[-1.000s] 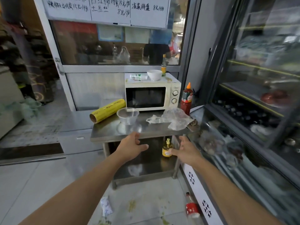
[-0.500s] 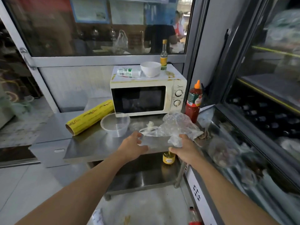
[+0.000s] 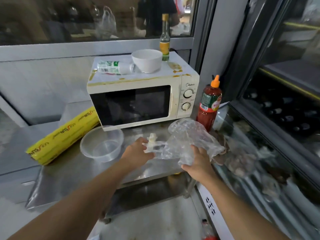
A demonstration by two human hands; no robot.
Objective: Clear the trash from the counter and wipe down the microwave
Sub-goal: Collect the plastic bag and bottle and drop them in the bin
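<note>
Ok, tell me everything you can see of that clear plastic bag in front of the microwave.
The clear plastic bag is thin, crumpled film, see-through and glossy, bunched into a loose heap on the steel counter before the microwave, beside the red sauce bottle. The right hand grips its near edge; the left hand touches its stretched left end, where a pale scrap sits. Contents cannot be told.

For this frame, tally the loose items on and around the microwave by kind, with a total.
Bottles: 3 (clear glass bottle with yellow label, toppled clear plastic bottle with green label, red sauce bottle with orange cap)
Bowls: 2 (white bowl, clear plastic bowl)
Rolls: 1 (yellow cling-film roll)
Bags: 1 (crumpled clear plastic bag, held in both hands)
Total: 7
</note>
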